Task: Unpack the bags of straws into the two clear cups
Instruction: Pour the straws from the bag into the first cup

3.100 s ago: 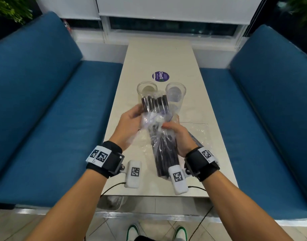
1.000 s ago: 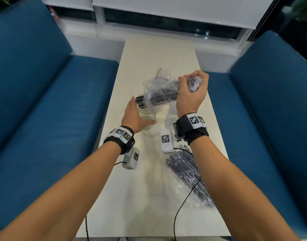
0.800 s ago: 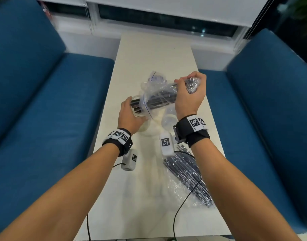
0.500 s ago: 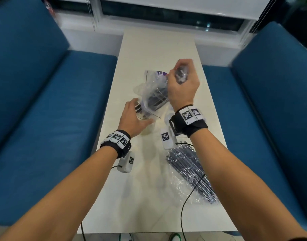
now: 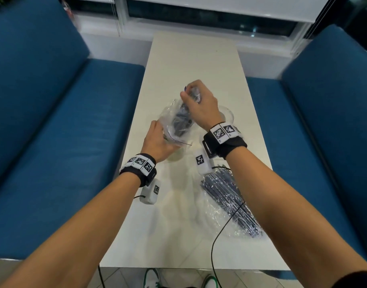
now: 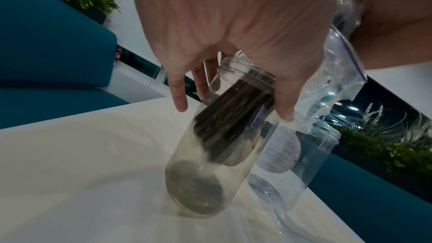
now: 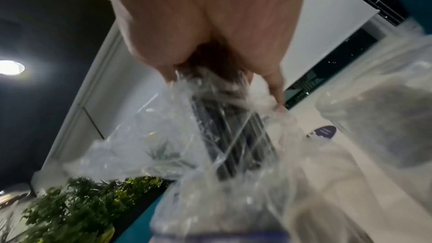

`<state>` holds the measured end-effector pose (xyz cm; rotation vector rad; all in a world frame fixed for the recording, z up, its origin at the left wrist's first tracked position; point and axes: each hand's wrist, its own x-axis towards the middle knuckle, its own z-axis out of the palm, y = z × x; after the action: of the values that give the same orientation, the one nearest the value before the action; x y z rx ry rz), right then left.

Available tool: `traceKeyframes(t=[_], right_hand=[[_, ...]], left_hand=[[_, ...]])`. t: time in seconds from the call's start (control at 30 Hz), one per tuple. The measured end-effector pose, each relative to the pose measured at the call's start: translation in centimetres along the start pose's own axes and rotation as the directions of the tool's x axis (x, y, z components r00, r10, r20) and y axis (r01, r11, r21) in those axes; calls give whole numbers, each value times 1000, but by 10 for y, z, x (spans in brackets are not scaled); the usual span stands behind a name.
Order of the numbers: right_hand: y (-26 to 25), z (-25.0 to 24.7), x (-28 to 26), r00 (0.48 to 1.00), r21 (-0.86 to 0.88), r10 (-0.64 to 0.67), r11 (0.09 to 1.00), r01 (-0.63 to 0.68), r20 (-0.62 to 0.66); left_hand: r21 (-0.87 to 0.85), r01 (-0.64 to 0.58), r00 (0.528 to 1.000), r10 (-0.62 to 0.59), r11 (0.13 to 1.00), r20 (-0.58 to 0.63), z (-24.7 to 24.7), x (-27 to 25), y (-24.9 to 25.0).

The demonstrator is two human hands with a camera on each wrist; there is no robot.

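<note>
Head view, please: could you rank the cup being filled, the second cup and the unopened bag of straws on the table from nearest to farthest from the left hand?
1. The cup being filled: in the left hand's own grip.
2. The second cup: to the right, partly behind the right wrist.
3. The unopened bag of straws: lying at the near right of the table.

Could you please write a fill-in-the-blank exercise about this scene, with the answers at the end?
1. The left hand holds a clear ____ on the table.
2. The right hand grips the closed end of a plastic ____ of straws.
3. The straws sliding into the cup are ____ in colour.
4. A second bag lies under the ____ forearm.

Answers: cup; bag; black; right
</note>
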<state>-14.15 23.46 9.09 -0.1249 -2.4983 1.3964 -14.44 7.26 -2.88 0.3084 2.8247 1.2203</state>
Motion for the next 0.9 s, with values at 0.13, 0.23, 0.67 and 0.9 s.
traceKeyframes(t=[0.13, 0.23, 0.67, 0.9], right_hand=[[10, 11, -16, 955, -133, 89, 990, -52, 282], [11, 2, -15, 957, -5, 119, 993, -122, 264], [10, -8, -24, 975, -156, -219, 965, 212, -29], [15, -14, -41, 905, -303, -383, 854, 423, 185]], left_hand=[[70, -14, 999, 11, 997, 43, -2, -3, 5], [65, 8, 998, -11, 998, 54, -2, -3, 2], [116, 7, 1000, -9, 993, 16, 8, -1, -12], [36, -29, 999, 28, 999, 35, -3, -5, 3]])
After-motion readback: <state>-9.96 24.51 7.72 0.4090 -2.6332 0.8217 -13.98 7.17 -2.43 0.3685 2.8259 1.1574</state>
